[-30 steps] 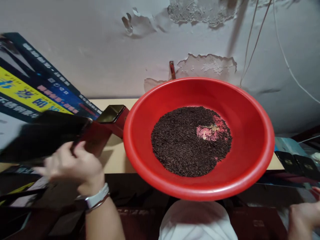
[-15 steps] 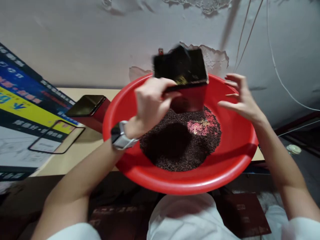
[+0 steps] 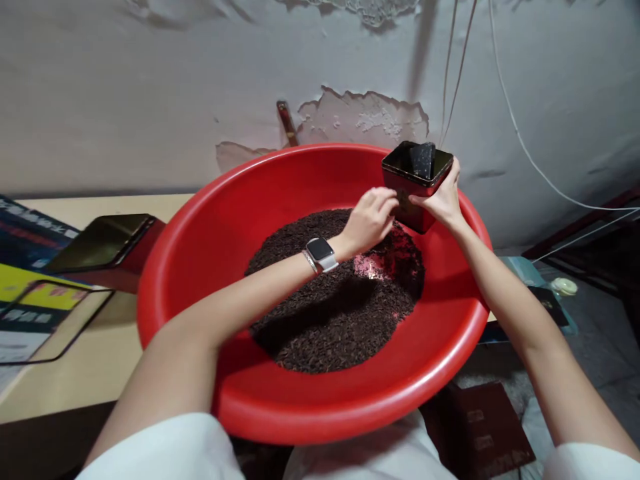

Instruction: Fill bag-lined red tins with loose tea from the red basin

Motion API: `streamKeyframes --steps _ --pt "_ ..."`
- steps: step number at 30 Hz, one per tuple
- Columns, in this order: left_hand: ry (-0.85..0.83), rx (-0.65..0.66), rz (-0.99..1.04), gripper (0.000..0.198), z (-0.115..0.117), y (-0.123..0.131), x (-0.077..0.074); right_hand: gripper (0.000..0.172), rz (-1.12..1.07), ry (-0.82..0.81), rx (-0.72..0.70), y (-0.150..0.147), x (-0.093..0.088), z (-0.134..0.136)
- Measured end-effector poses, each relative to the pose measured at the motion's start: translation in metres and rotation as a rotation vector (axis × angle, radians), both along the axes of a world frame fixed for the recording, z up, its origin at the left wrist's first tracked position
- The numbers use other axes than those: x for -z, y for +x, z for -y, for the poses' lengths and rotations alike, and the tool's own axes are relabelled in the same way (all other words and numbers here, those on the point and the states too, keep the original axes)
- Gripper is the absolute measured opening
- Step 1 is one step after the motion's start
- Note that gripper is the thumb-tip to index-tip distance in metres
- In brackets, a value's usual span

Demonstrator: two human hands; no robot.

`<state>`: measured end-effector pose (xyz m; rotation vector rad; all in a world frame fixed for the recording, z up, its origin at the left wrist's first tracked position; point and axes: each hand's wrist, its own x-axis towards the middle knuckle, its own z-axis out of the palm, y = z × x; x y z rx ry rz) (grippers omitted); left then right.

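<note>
My right hand (image 3: pixel 444 200) grips a dark red tin (image 3: pixel 407 183) with a black rim, held over the back right of a large red basin (image 3: pixel 320 407). The tin's top faces up, and a dark grey flap or piece shows in it. My left hand (image 3: pixel 370 220), with a watch on its wrist, is just left of the tin's lower side. Its fingers are curled together; whether they hold anything is hidden. Below, dark loose flakes like tea leaves (image 3: pixel 320 340) cover the basin's bottom, with a bare, shiny pinkish patch near the hands.
A similar red and black tin (image 3: pixel 105 247) lies left of the basin on the pale table (image 3: pixel 65 387). A thin black frame (image 3: pixel 107 300) and a printed board (image 3: pixel 30 247) are beside it. A peeling wall with hanging cords rises behind. A brown-handled object (image 3: pixel 287 123) leans there.
The tin has passed from my left hand to my right and moved right. My left hand has come down beside it. The view has shifted, so the basin appears further left.
</note>
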<state>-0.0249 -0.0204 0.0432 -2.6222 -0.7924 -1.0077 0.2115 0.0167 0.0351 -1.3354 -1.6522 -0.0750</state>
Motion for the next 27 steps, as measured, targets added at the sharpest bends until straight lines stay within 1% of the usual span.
streamKeyframes --steps 2,4,5,7,10,12,14,16,19,21,23,25,27 --pt "-0.017 0.057 -0.157 0.028 0.006 0.006 0.016 0.120 -0.045 -0.028 0.070 0.002 0.010 -0.003" --pt "-0.020 0.066 -0.280 0.026 0.014 0.003 0.026 0.119 -0.079 -0.065 0.117 -0.005 0.022 -0.003" --pt "-0.024 0.063 -0.328 0.025 0.019 -0.002 0.029 0.119 -0.086 -0.081 0.134 -0.011 0.028 -0.001" --pt "-0.048 0.056 -0.415 0.022 0.032 -0.018 0.029 0.117 -0.083 -0.106 0.158 -0.024 0.040 0.004" --pt "-0.075 0.046 -0.503 0.020 0.055 -0.050 0.024 0.114 -0.055 -0.132 0.158 -0.041 0.057 0.015" --pt "-0.078 0.037 -0.517 0.022 0.071 -0.070 0.019 0.111 -0.011 -0.149 0.130 -0.048 0.067 0.020" --pt "-0.078 0.027 -0.503 0.025 0.083 -0.084 0.014 0.108 0.027 -0.169 0.104 -0.053 0.074 0.022" --pt "-0.078 0.016 -0.472 0.027 0.089 -0.090 0.007 0.110 0.011 -0.185 0.117 -0.056 0.080 0.022" --pt "-0.083 0.000 -0.382 0.028 0.089 -0.091 -0.005 0.113 -0.158 -0.228 0.219 -0.057 0.087 0.022" --pt "-0.083 -0.011 -0.292 0.031 0.085 -0.092 -0.015 0.113 -0.306 -0.289 0.298 -0.054 0.090 0.026" --pt "-0.083 -0.029 -0.201 0.033 0.081 -0.095 -0.023 0.111 -0.398 -0.331 0.342 -0.050 0.090 0.032" --pt "-0.088 -0.047 -0.129 0.035 0.077 -0.101 -0.029 0.109 -0.418 -0.336 0.329 -0.050 0.090 0.041" --pt "-0.097 -0.059 -0.079 0.037 0.074 -0.108 -0.033 0.107 -0.406 -0.331 0.278 -0.058 0.090 0.055"
